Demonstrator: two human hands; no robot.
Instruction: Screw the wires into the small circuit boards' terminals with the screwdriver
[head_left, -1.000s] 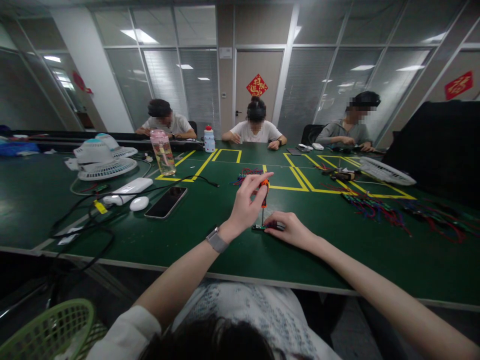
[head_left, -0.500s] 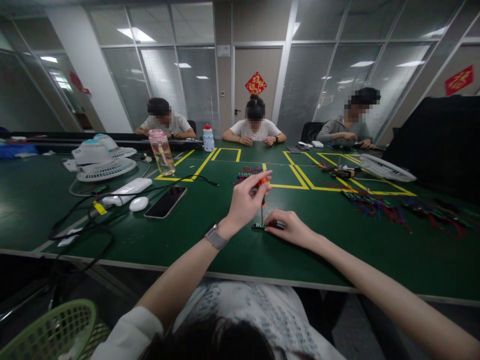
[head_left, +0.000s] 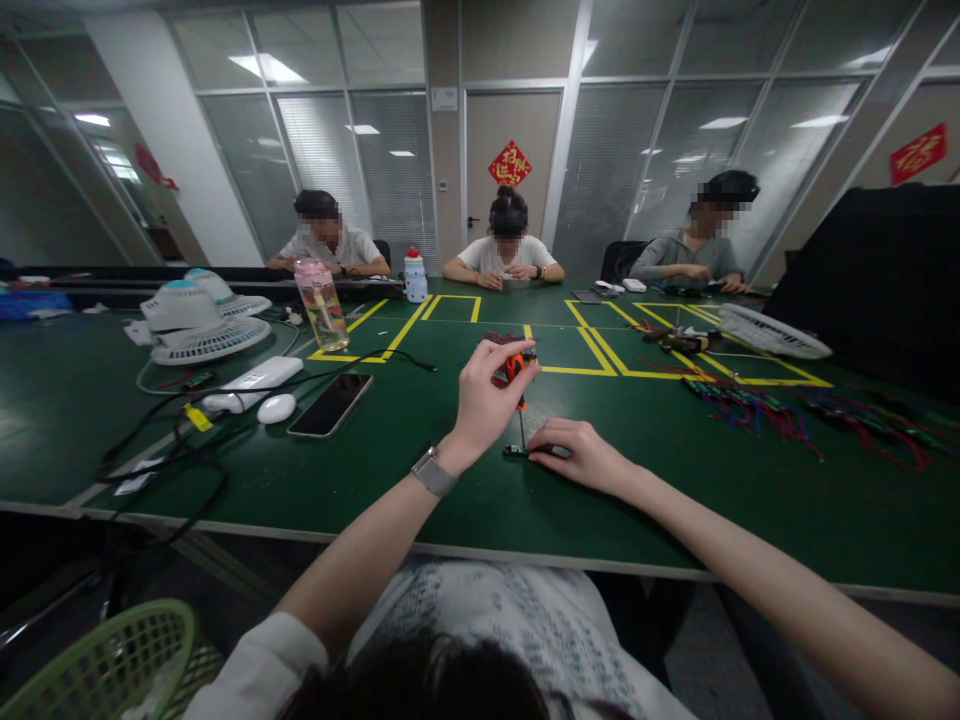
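Observation:
My left hand (head_left: 491,392) is closed around the orange and black handle of a screwdriver (head_left: 517,370), thumb and fingers at its upper part. The screwdriver stands nearly upright, and its thin shaft reaches down to a small green circuit board (head_left: 516,451) on the table. My right hand (head_left: 574,452) rests on the table and pinches the right end of that board between thumb and fingers. Whether the tip sits in a screw is too small to tell. Behind my left hand lies a bunch of boards with red and blue wires (head_left: 491,340), partly hidden.
On the green table (head_left: 420,490) a phone (head_left: 331,405), a white earbud case (head_left: 276,408), black cables, a pink-lidded bottle (head_left: 321,305) and white fans (head_left: 202,330) stand left. Wired boards (head_left: 750,410) and a black-handled tool (head_left: 686,341) lie right. Three people sit across the table.
My left fingers have shifted slightly around the screwdriver handle, which leans a little differently. My right hand and the board stay in place. The person opposite has brought their hands closer together.

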